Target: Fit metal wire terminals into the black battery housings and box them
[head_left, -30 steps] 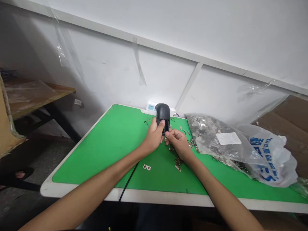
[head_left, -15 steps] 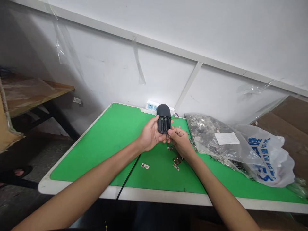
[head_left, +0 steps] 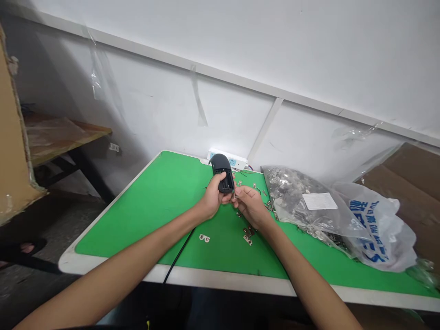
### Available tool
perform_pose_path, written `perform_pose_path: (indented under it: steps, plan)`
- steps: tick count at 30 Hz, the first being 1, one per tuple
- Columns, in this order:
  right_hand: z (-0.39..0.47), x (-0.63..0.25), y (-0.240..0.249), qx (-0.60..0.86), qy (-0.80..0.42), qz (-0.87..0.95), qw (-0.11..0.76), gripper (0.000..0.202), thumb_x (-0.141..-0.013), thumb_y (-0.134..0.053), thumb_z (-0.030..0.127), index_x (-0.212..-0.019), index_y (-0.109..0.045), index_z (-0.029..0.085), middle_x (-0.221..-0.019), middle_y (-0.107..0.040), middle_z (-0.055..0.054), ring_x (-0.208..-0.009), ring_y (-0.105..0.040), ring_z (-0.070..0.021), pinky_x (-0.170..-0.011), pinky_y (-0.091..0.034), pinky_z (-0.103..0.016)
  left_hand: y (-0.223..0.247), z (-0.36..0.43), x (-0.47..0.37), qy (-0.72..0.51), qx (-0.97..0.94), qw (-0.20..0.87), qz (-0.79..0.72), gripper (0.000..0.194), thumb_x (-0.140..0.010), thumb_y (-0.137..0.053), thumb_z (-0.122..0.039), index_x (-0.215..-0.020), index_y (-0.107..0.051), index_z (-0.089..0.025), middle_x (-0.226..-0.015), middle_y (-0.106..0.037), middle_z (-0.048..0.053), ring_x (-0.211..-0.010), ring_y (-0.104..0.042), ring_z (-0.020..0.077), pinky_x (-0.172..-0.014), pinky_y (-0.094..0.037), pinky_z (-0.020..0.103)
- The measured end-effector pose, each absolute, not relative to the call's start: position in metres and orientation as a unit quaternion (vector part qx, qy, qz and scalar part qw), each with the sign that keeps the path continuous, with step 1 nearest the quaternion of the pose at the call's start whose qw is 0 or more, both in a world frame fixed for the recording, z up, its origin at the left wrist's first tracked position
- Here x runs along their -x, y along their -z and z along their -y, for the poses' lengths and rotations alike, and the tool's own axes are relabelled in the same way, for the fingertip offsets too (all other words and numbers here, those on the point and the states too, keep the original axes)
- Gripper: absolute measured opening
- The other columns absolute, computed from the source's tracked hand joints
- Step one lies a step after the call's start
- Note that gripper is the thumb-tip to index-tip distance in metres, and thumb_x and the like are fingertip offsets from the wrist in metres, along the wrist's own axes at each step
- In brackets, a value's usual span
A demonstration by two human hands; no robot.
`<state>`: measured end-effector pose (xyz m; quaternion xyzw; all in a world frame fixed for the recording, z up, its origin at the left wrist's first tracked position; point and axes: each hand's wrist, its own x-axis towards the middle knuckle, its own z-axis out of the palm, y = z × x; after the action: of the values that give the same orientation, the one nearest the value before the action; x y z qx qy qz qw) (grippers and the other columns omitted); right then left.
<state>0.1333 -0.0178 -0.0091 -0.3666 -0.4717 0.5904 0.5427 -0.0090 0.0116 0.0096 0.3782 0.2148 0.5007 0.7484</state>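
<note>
A black rounded housing (head_left: 221,166) with an open slotted compartment is held above the green table by my left hand (head_left: 211,199), its thumb pressed on the compartment. My right hand (head_left: 252,206) is beside the housing's lower right corner, thumb and fingertips pinched on a tiny metal piece (head_left: 236,196) whose shape is hard to make out. Small metal parts (head_left: 248,239) lie scattered beneath and beside my right hand. Another flat metal part (head_left: 204,238) rests alone on the green surface, nearer the front edge.
A clear bag of metal parts (head_left: 292,188) and a white plastic bag with blue print (head_left: 385,229) fill the table's right side. Behind the housing, a white power strip (head_left: 237,161) lies by the wall. A black cable (head_left: 179,254) crosses the front edge. Cardboard (head_left: 17,137) stands at far left.
The housing has moved left and tilted, and my left thumb has shifted onto its compartment. My right hand has come slightly away from the housing, fingers still pinched. The view has shifted a little.
</note>
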Motion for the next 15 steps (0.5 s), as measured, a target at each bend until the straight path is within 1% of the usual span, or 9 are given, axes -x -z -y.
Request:
perform_pose_path:
  steps: [3, 6, 9, 12, 15]
  plan:
    - [0.0188, -0.1310, 0.0085, 0.366, -0.591, 0.470, 0.544, 0.048, -0.071, -0.090, 0.063, -0.071, -0.068, 0.020, -0.066, -0.066, 0.002, -0.057, -0.053, -0.0106, -0.059, -0.043, -0.026, -0.0067, -0.0134, 0.0077, -0.499, -0.395, 0.733, -0.240, 0.048, -0.085, -0.066, -0.064, -0.091, -0.062, -0.017, -0.062, -0.059, -0.003, -0.035, -0.037, 0.0069, -0.036, -0.027, 0.021]
    - [0.0207, -0.1306, 0.0062, 0.376, -0.580, 0.475, 0.544, 0.049, -0.072, -0.089, 0.065, -0.071, -0.067, 0.021, -0.065, -0.065, 0.002, -0.056, -0.053, -0.0111, -0.058, -0.043, -0.027, -0.0047, -0.0144, 0.0066, -0.499, -0.427, 0.713, -0.245, 0.062, -0.081, -0.067, -0.079, -0.090, -0.062, -0.017, -0.058, -0.056, -0.004, -0.035, -0.037, 0.0070, -0.036, -0.026, 0.021]
    - [0.0226, -0.1316, 0.0030, 0.396, -0.545, 0.510, 0.535, 0.048, -0.075, -0.086, 0.065, -0.070, -0.067, 0.021, -0.064, -0.065, 0.002, -0.055, -0.053, -0.0112, -0.059, -0.044, -0.027, -0.0023, -0.0143, 0.0051, -0.501, -0.440, 0.699, -0.258, 0.071, -0.077, -0.065, -0.087, -0.088, -0.062, -0.017, -0.054, -0.052, -0.004, -0.035, -0.038, 0.0077, -0.036, -0.026, 0.021]
    - [0.0239, -0.1327, 0.0005, 0.415, -0.505, 0.549, 0.522, 0.047, -0.077, -0.084, 0.066, -0.069, -0.067, 0.022, -0.064, -0.066, 0.002, -0.055, -0.053, -0.0117, -0.060, -0.045, -0.028, -0.0011, -0.0131, 0.0041, -0.507, -0.435, 0.693, -0.270, 0.069, -0.080, -0.063, -0.084, -0.087, -0.064, -0.016, -0.055, -0.052, -0.003, -0.037, -0.040, 0.0079, -0.036, -0.028, 0.021]
    - [0.0250, -0.1329, -0.0001, 0.424, -0.488, 0.561, 0.517, 0.048, -0.078, -0.082, 0.067, -0.068, -0.067, 0.023, -0.064, -0.067, 0.000, -0.056, -0.055, -0.0132, -0.061, -0.046, -0.029, -0.0016, -0.0116, 0.0038, -0.515, -0.426, 0.686, -0.286, 0.060, -0.084, -0.066, -0.075, -0.086, -0.066, -0.015, -0.058, -0.055, -0.002, -0.040, -0.045, 0.0088, -0.038, -0.031, 0.022]
